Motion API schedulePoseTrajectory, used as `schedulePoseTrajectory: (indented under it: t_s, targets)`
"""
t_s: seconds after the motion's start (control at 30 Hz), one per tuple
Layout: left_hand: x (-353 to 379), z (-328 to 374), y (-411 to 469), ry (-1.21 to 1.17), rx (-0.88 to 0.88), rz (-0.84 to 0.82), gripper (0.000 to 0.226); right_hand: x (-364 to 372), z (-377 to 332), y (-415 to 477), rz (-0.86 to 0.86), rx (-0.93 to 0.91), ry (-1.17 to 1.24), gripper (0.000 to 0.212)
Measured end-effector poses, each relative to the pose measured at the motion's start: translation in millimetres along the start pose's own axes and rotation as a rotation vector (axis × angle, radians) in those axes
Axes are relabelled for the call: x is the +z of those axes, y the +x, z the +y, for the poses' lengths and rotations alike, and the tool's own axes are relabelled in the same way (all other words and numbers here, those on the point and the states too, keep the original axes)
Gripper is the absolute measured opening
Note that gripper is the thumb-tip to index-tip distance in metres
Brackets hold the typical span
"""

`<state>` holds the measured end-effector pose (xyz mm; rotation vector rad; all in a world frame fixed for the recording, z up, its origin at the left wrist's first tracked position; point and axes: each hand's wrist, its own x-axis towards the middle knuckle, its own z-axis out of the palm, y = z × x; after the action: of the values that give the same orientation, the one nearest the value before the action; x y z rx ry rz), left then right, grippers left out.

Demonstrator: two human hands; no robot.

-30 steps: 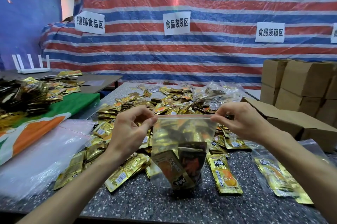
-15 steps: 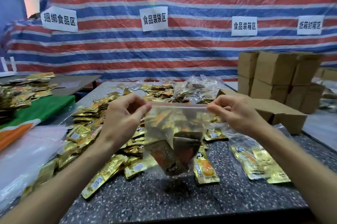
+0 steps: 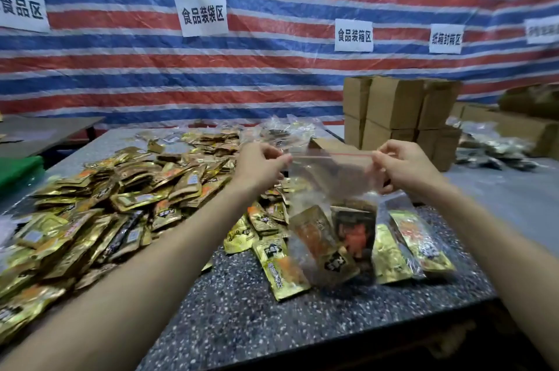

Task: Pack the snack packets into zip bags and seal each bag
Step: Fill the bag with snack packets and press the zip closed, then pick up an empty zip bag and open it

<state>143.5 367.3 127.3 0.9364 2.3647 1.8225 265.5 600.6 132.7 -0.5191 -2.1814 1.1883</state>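
While the left hand (image 3: 262, 165) and right hand (image 3: 403, 165) pinch the filled zip bag (image 3: 331, 207) by its top corners, sealing is in hand; next, the fingers should press along the strip.

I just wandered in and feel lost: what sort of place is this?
Probably a makeshift food-packing workshop: paper signs on the striped tarp mark zones such as food bagging, gold snack packets heap over the table, and cardboard boxes stand stacked behind.
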Motion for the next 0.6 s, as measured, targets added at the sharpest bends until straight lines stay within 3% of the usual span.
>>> schedulePoseTrajectory:
  t_s: [0.07, 0.13, 0.3, 0.47, 0.53, 0.6]
  targets:
    - [6, -11, -3, 0.027, -0.085, -0.062, 0.037, 2, 27, 20, 0.082, 0.102, -0.261, 0.023]
    - [-3, -25, -16, 0.095, -0.073, -0.117, 0.037, 4, 57, 30, 0.171, 0.232, -0.514, 0.025]
    - [-61, -83, -70, 0.28, -0.13, -0.225, 0.012, 23, 104, 32, 0.24, 0.405, -0.295, 0.028]
    - [-126, -131, -120, 0.299, -0.265, -0.102, 0.004, 52, 89, 9, 0.338, 0.238, -0.534, 0.058]
    - [-148, -144, -138, 0.331, -0.302, -0.044, 0.006, 65, 75, -10, 0.351, 0.054, -0.697, 0.053]
    - [-166, -152, -155, 0.33, -0.307, -0.001, 0.009, 80, 66, -25, 0.214, -0.023, -0.783, 0.038]
